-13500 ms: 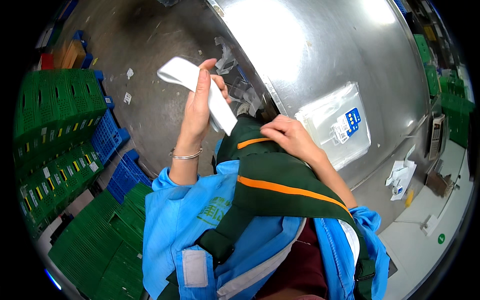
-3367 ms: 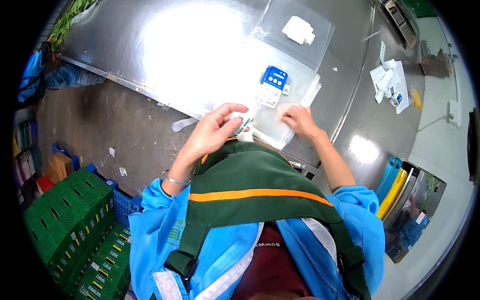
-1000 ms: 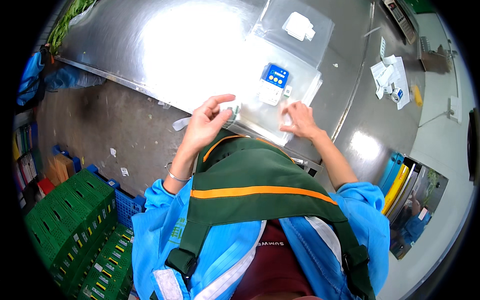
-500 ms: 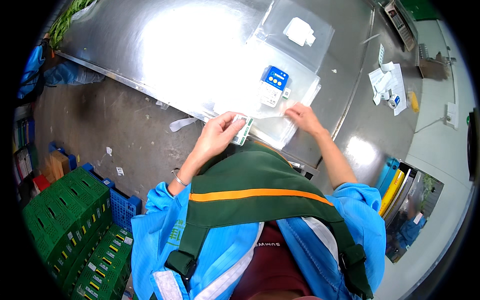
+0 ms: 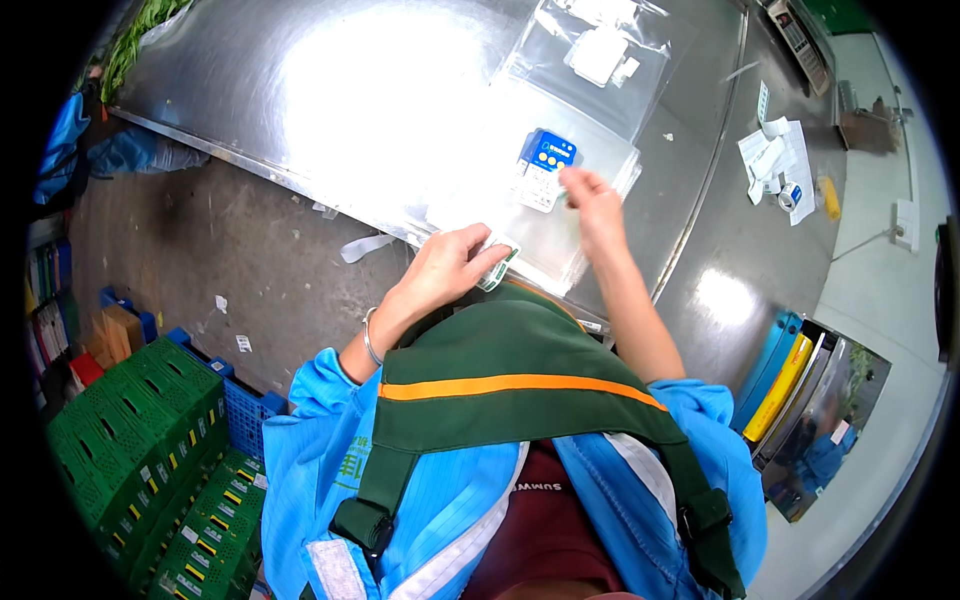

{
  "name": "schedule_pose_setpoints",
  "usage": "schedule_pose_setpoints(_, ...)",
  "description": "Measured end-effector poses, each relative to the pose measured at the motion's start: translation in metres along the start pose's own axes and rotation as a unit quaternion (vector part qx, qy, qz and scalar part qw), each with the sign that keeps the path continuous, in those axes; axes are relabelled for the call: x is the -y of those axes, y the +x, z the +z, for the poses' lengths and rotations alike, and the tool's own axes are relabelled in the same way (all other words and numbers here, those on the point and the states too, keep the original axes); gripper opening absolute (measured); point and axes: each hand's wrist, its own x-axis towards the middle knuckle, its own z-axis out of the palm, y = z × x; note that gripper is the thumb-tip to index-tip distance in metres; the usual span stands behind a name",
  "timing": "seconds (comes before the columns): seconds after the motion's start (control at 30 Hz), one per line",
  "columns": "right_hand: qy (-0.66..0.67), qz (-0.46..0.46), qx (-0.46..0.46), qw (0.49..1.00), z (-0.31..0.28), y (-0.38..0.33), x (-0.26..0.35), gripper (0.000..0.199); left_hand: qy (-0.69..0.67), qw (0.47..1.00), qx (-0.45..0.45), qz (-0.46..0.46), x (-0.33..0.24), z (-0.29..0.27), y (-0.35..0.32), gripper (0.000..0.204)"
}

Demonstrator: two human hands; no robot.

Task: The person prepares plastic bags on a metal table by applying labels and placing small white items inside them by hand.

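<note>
My left hand [image 5: 447, 262] holds white-and-green labels [image 5: 500, 262] between thumb and fingers, at the near edge of the metal table. To its right, my right hand [image 5: 597, 205] is over a stack of clear plastic bags [image 5: 545, 245], fingers drawn together. Its fingertips are at the right edge of a blue-and-white label [image 5: 550, 152] on the top bag. Whether they pinch a small sticker is hidden. Farther off lies another clear bag [image 5: 625, 105] with a white label [image 5: 598, 55] on it.
White paper slips [image 5: 780, 165] and a small label roll [image 5: 790, 195] lie on the right-hand metal surface, below a device with keys [image 5: 797, 45]. Green crates [image 5: 140, 440] stand at lower left by a blue crate [image 5: 250, 415]. Leafy greens [image 5: 130, 45] sit at far left.
My right hand has moved away from me and slightly left, covering the small sticker beside the blue-and-white label. The labels in my left hand have tilted. The far bags' plastic has shifted and crinkled.
</note>
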Motion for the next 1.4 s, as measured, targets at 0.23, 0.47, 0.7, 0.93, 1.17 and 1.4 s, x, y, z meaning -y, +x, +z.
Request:
schedule_pose_setpoints(0.23, -0.337, -0.102, -0.103, 0.930, -0.036, 0.033, -0.039, 0.045, -0.315, 0.943, -0.104, -0.030, -0.011, -0.060, -0.018, 0.038)
schedule_pose_setpoints(0.47, -0.606, -0.219, 0.240, 0.727, -0.073, -0.004, -0.052, 0.033, -0.277, 0.959, -0.052, -0.022, 0.002, -0.078, -0.028, 0.027)
schedule_pose_setpoints(0.7, -0.410, -0.087, 0.262, 0.869, -0.082, 0.037, -0.017, 0.016, -0.188, 0.982, -0.011, -0.033, -0.008, -0.024, -0.020, 0.019)
schedule_pose_setpoints(0.93, -0.458, -0.184, 0.214, 0.843, -0.086, 0.022, -0.055, 0.015, -0.250, 0.966, -0.021, -0.055, 0.002, -0.020, -0.020, 0.022)
schedule_pose_setpoints(1.17, 0.197, -0.147, -0.152, 0.957, -0.104, 0.059, 0.056, 0.016, -0.096, 0.994, -0.014, -0.048, -0.005, -0.008, -0.021, 0.027)
schedule_pose_setpoints(1.4, -0.591, -0.272, 0.278, 0.707, -0.067, 0.007, -0.052, 0.032, -0.105, 0.993, -0.036, -0.025, -0.001, -0.011, -0.021, 0.031)
